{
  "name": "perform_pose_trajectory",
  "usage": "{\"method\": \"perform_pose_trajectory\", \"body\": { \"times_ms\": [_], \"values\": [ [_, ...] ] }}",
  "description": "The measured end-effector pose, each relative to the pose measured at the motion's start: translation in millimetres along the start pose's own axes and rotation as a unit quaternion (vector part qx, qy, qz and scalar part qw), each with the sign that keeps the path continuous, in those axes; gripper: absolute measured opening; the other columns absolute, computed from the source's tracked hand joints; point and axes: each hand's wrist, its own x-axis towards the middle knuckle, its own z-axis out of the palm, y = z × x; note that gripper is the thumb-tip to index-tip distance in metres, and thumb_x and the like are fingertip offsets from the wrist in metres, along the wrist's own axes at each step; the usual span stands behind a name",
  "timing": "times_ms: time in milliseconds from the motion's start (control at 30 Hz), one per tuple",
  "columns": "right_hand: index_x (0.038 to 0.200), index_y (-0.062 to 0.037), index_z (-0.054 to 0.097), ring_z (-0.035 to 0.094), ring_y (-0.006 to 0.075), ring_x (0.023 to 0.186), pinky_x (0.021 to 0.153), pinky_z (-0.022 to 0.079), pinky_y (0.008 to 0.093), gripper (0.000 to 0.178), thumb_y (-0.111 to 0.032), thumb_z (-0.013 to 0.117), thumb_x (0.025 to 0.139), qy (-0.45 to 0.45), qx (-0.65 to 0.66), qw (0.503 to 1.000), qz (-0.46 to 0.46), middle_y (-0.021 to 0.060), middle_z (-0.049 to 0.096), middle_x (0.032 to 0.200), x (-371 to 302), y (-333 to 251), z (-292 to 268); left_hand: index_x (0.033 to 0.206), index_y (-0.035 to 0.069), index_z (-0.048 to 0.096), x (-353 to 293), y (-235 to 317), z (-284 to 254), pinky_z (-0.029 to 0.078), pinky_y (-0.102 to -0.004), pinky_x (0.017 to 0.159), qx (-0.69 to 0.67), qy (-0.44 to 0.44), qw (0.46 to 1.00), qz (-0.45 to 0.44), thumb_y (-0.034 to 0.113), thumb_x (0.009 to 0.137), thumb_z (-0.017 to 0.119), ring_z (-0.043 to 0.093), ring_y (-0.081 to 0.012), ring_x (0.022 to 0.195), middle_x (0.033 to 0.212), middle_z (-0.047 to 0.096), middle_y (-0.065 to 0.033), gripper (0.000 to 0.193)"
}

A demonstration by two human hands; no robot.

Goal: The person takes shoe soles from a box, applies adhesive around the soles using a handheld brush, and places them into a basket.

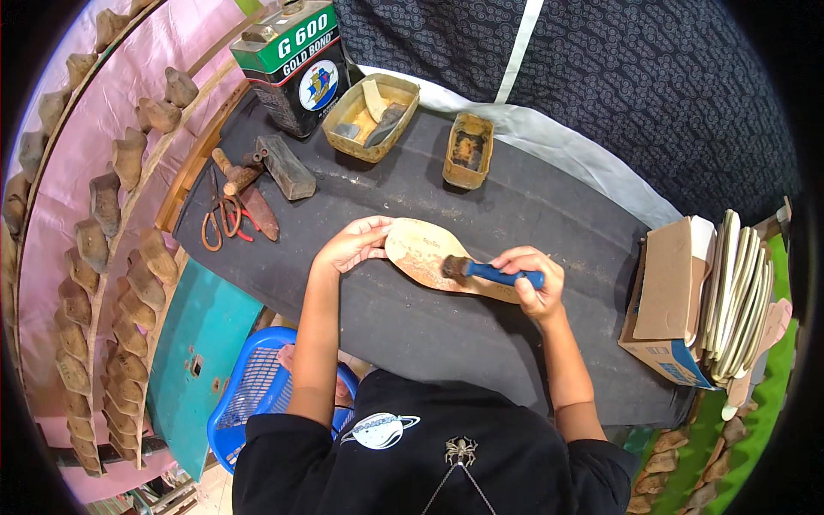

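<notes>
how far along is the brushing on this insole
In hand: the left hand steadies the tan insole while the right hand drags a blue-handled brush across it. Coverage so far can't be judged. A stack of insoles stands at the right, apparently waiting.

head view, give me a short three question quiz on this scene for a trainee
1. True or false: the right hand holds a blue-handled brush with its bristles on the tan sole-shaped piece.
2. What does the left hand do?
A. lifts the scissors
B. steadies the sole-shaped piece at its end
C. grips the glue can
3. Fill in: the scissors with orange handles lie to the person's ____ on the dark work surface.

Key
1. True
2. B
3. left
</notes>
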Motion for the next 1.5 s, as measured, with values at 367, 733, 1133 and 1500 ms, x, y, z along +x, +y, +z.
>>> {"method": "perform_pose_trajectory", "body": {
  "times_ms": [367, 733, 1133, 1500],
  "values": [
    [0.071, 0.0009, 0.053, 0.06, 0.0198, 0.064, 0.059, 0.048, 0.0278, 0.021, -0.018, 0.051, 0.079, 0.097, 0.057, 0.993, 0.028, 0.0138, 0.059, 0.07, 7.6, 2.1, 0.0, 0.109, -0.001, 0.045, 3.4, 0.2, 1.5, 0.049, -0.0242, 0.072, -0.008, -0.004, 1.0, 0.0, 0.017, 0.085, 0.047, 0.057, -0.0112, 0.083, 0.098, 0.056, -0.0061, 0.03],
    [0.079, 0.0024, 0.052, 0.059, 0.0227, 0.077, 0.069, 0.046, 0.0299, 0.013, -0.011, 0.052, 0.077, 0.003, 0.064, 0.998, -0.006, 0.015, 0.058, 0.081, 22.7, 13.8, 27.2, 0.11, -0.001, 0.045, 1.6, -1.3, 2.1, 0.048, -0.0243, 0.073, -0.007, 0.005, 1.0, -0.004, 0.017, 0.086, 0.047, 0.057, -0.0109, 0.084, 0.097, 0.056, -0.0053, 0.03],
    [0.065, 0.0012, 0.051, 0.058, 0.02, 0.059, 0.054, 0.045, 0.0266, 0.016, -0.012, 0.049, 0.074, 0.08, 0.021, 0.997, 0.012, 0.0133, 0.057, 0.063, 14.4, 5.6, -13.2, 0.112, -0.001, 0.044, 3.7, 0.3, 1.0, 0.047, -0.025, 0.074, 0.016, -0.002, 1.0, -0.008, 0.019, 0.086, 0.047, 0.056, -0.011, 0.087, 0.1, 0.055, -0.0058, 0.033],
    [0.077, 0.0027, 0.053, 0.058, 0.021, 0.074, 0.068, 0.046, 0.0295, 0.017, -0.014, 0.05, 0.077, 0.028, 0.066, 0.997, 0.012, 0.0146, 0.059, 0.079, 20.9, 20.1, 29.4, 0.111, -0.001, 0.043, 3.4, -1.4, 1.7, 0.048, -0.0239, 0.074, 0.017, -0.006, 1.0, -0.006, 0.02, 0.085, 0.048, 0.056, -0.0103, 0.087, 0.101, 0.055, -0.0052, 0.033]
  ]
}}
